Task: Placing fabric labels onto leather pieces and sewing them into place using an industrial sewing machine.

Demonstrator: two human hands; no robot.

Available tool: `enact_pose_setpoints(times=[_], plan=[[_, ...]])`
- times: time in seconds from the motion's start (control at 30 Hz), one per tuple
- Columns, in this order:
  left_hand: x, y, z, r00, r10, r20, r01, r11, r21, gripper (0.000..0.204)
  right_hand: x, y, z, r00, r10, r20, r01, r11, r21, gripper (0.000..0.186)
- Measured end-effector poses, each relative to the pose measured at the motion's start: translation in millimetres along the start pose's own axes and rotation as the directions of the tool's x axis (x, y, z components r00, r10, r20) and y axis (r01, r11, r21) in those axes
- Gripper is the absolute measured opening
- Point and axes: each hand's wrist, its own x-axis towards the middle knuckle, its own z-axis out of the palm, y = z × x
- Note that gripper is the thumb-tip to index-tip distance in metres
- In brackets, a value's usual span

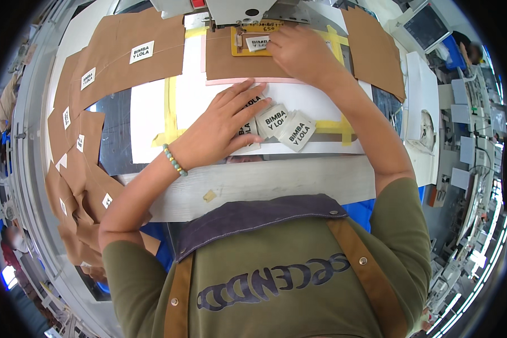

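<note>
Single head-mounted fisheye view. I look steeply down from above my own chest, facing forward over the worktop (276, 183). My olive shirt (276, 265) fills the lower third, very near the lens; both forearms enter from below and run up to the left hand (219, 132) at centre and the right hand (298, 50) near the top. The sewing machine head (236, 11) marks the far limit, cut by the upper edge. Straight edges bow toward the dark circular rim, where neighbouring workstations (467, 129) appear small and compressed at right. No second view is supplied, so no overlap can be told.
</note>
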Motion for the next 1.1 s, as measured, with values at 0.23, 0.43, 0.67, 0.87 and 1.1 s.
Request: enact_pose_setpoints(times=[0.23,0.43,0.67,0.87,1.1], plan=[[24,-24,-17,0.982,-0.013,-0.191,0.034,0.994,0.108,0.059,6,-2,9,0.999,0.0,0.05,-0.003,0.998,0.059,0.008],[42,-55,-6,0.974,-0.104,-0.2,0.162,0.939,0.302,0.058,2,-3,3,0.987,0.099,0.127,-0.114,0.987,0.114,0.013],[48,-63,-4,0.978,-0.103,-0.18,0.159,0.931,0.329,0.06,-30,6,0,0.984,0.163,0.068,-0.176,0.917,0.357,0.025],[54,-75,-5,0.982,-0.057,-0.182,0.121,0.921,0.369,0.057,-32,12,6,0.961,0.21,0.18,-0.271,0.845,0.46,0.029],[51,-77,-13,0.981,-0.097,-0.167,0.139,0.954,0.267,0.053,-10,-1,16,0.969,0.182,0.17,-0.24,0.862,0.447,0.036]])
